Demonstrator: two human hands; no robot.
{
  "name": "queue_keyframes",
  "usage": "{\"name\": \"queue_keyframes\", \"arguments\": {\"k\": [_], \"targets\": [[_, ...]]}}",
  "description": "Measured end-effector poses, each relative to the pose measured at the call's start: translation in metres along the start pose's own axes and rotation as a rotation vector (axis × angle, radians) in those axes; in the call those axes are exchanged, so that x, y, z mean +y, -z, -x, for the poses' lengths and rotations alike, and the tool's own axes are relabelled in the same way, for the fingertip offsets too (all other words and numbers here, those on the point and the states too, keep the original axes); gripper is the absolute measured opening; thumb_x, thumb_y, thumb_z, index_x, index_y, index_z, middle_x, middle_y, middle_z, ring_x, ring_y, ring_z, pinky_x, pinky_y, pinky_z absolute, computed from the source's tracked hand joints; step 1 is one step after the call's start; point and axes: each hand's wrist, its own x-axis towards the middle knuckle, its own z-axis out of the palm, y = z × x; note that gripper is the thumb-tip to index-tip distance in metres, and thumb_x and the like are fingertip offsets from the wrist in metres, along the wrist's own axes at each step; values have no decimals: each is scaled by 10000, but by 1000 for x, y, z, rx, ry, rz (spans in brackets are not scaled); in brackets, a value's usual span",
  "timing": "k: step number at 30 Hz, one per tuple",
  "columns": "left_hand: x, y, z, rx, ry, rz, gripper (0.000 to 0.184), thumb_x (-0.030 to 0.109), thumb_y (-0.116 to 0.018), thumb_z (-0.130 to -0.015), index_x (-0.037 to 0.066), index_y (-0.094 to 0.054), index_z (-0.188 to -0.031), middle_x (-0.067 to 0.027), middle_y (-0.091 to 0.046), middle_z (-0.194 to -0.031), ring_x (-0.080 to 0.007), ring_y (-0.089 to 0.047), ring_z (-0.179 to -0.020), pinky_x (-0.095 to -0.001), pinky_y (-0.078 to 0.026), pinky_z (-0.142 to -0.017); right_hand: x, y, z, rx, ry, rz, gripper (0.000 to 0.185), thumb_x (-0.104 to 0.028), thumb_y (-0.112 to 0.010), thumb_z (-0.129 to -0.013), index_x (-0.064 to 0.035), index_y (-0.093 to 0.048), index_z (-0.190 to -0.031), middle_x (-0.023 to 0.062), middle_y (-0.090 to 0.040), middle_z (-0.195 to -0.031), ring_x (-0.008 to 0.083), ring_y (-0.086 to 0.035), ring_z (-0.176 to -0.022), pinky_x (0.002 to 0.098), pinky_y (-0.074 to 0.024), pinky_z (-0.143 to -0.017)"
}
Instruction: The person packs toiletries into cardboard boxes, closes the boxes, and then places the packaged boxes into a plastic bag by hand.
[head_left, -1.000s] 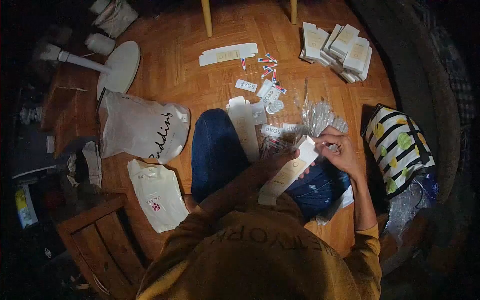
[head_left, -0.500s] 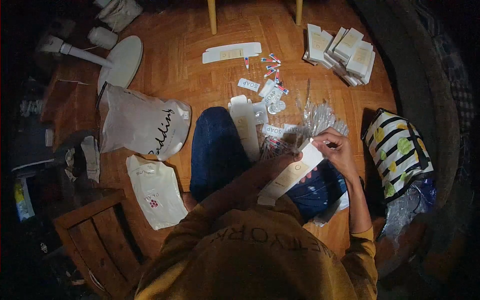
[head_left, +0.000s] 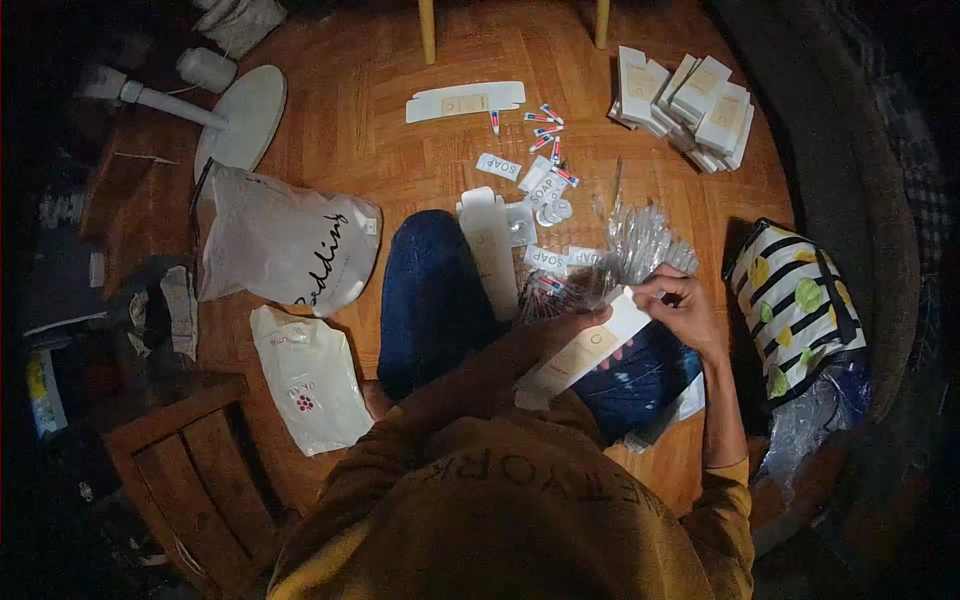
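A slim white carton with a beige printed panel slants across my lap, its upper end pointing away to the right. My left hand is wrapped around it from the left, thumb on top. The curled fingers of my right hand pinch at the carton's upper end, where a small flap shows. Just beyond lie a bunch of clear plastic-wrapped items and soap packets. A flattened carton rests beside my left knee.
Several small toothpaste tubes and another flat carton lie farther out on the wooden floor. White boxes are piled at the back right. A striped bag sits right; a Bedding bag and a white plastic bag sit left.
My right hand has shifted slightly to the right and down at the carton's upper end. My left hand keeps its hold, and the carton stays in nearly the same place.
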Motion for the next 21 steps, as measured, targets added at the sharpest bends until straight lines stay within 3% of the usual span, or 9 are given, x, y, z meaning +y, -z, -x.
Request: {"name": "queue_keyframes", "arguments": {"k": [2,4,8,9,11,13,16,20,21], "targets": [[5,-4,1,53,24,-1,682,606,-424,-819,2,-459,-1134,-123,-575,-950,-188,-585,-734,-293,-484,-642,4,-5,1,26,60,-19,130,-66,-695,-709,0,-671,-819,34,-521,-704,120,-498,-654,246,-385,-573],[8,-1,-1,104,48,-5,650,592,-403,-837,4,-480,-1105,-120,-585,-905,-182,-585,-716,-287,-481,-628,-16,-19,3,223,120,257,119,-62,-685,-713,2,-669,-811,60,-526,-689,153,-512,-626,250,-396,-563],[26,-14,10,182,-123,63,562,557,-394,-861,32,-514,-1024,-91,-583,-798,-155,-572,-662,-270,-463,-586,-24,-42,1,432,111,260,151,-51,-696,-694,-11,-666,-836,70,-542,-690,156,-529,-634,251,-416,-581],[33,-22,17,267,-160,24,529,554,-402,-861,53,-523,-982,-66,-577,-757,-134,-561,-634,-254,-450,-559,-23,-39,-1,429,112,258,151,-51,-696,-694,-11,-666,-836,70,-542,-690,156,-529,-634,251,-416,-581],[46,-19,22,230,-129,-42,498,530,-460,-845,51,-529,-962,-57,-570,-756,-136,-558,-644,-263,-450,-576,-20,-29,-5,346,53,66,155,-41,-689,-700,-10,-662,-849,66,-566,-735,141,-538,-661,255,-430,-619],[62,-28,24,274,-159,-281,452,492,-534,-821,53,-541,-923,-45,-559,-726,-125,-545,-648,-261,-438,-593,-30,-28,-8,386,12,-18,148,-39,-681,-711,-5,-664,-854,71,-595,-789,137,-549,-713,257,-438,-664],[57,-25,14,433,-332,-485,406,443,-576,-814,47,-557,-901,-38,-557,-702,-111,-530,-625,-255,-423,-561,-48,-19,-10,385,158,16,151,-28,-667,-723,3,-663,-871,81,-610,-819,148,-561,-769,256,-439,-696],[66,-32,20,400,-332,-610,403,435,-573,-822,37,-575,-886,-39,-567,-695,-102,-518,-583,-243,-404,-521,-52,-10,-6,282,235,71,149,-1,-640,-737,-3,-662,-884,92,-618,-852,168,-576,-807,261,-448,-705],[74,-39,26,372,-193,-584,450,420,-570,-828,21,-516,-1030,-66,-561,-834,-135,-527,-748,-270,-411,-662,-53,-8,-6,268,253,99,147,7,-633,-738,-5,-662,-882,91,-618,-852,174,-585,-803,265,-455,-696]]}}
